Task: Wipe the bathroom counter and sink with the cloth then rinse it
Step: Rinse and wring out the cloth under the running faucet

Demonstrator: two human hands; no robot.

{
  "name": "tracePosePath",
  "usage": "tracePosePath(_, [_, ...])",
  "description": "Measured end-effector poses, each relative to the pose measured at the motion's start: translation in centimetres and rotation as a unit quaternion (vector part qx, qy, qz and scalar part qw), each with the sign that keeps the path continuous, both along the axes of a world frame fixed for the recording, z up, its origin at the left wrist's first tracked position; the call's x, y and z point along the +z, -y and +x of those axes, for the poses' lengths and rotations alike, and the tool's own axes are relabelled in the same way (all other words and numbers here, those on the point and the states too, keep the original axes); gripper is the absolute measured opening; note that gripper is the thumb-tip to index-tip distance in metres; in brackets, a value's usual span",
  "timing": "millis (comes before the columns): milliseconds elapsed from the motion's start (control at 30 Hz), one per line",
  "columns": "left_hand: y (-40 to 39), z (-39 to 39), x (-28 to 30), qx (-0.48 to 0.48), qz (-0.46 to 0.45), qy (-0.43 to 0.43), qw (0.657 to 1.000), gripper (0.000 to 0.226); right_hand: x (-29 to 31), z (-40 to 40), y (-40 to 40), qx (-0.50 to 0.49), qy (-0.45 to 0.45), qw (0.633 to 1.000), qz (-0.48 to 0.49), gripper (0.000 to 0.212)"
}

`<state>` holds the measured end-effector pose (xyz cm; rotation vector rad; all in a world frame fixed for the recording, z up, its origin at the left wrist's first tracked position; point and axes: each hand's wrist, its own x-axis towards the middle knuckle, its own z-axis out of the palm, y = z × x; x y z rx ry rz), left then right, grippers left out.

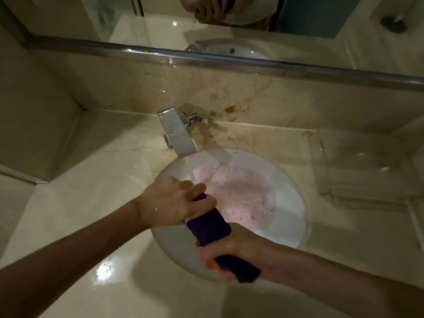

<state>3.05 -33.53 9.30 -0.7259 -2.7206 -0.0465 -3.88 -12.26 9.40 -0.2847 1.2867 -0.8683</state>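
Two hands grip one rolled purple cloth (210, 227) over the near half of the white sink (296, 187): our left hand (171, 201) is curled tight around its far end, and our right hand (231, 253) is clenched around its near end. Beyond them we see pinkish foam (238, 193) pooled in the basin, a stream of water falling from the chrome faucet (177, 131) at the far rim, and the glossy marble counter (110, 203) spreading left and right, with a clear tray (358, 161) at far right.
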Motion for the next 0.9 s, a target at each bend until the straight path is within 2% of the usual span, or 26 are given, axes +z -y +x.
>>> tracePosePath(67, [-0.8, -0.1, -2.2, 0.053, -0.028, 0.098, 0.993, 0.024, -1.7, -0.9, 1.5, 0.003, -0.140, 0.989, 0.043, 0.013])
tracePosePath(100, [-1.2, -0.4, -3.3, 0.082, -0.055, 0.132, 0.986, 0.027, -3.0, -1.2, 2.1, 0.006, -0.205, 0.978, 0.050, 0.018])
tracePosePath(167, [-2.0, -1.0, -5.0, 0.125, -0.098, 0.163, 0.974, 0.027, -5.9, -1.5, 2.1, 0.049, -0.333, 0.939, 0.070, 0.026])
tracePosePath(233, [-2.9, -1.6, -5.9, 0.180, -0.097, 0.217, 0.955, 0.025, -7.3, -2.2, 2.8, 0.046, -0.415, 0.905, 0.079, 0.021])
tracePosePath(367, [-4.5, -1.8, -8.1, 0.308, -0.051, 0.294, 0.903, 0.026, -7.8, -3.0, 3.6, 0.125, -0.533, 0.833, 0.075, 0.051])
tracePosePath(533, [-6.7, -0.1, -9.7, 0.430, 0.105, 0.335, 0.832, 0.021, -7.4, -4.3, 3.9, 0.253, -0.625, 0.738, 0.024, 0.050])
tracePosePath(633, [-7.9, 1.0, -10.0, 0.463, 0.193, 0.340, 0.795, 0.020, -7.2, -4.7, 4.0, 0.317, -0.658, 0.683, -0.026, 0.057])
tracePosePath(767, [-9.0, 2.2, -10.2, 0.497, 0.310, 0.355, 0.729, 0.025, -6.6, -5.1, 4.1, 0.377, -0.692, 0.610, -0.084, 0.060])
tracePosePath(833, [-9.6, 2.5, -10.3, 0.501, 0.367, 0.355, 0.699, 0.025, -6.3, -5.2, 4.1, 0.398, -0.680, 0.608, -0.097, 0.059])
tracePosePath(900, [-10.0, 2.7, -10.2, 0.495, 0.392, 0.364, 0.685, 0.026, -6.2, -5.5, 4.0, 0.411, -0.653, 0.628, -0.098, 0.062])
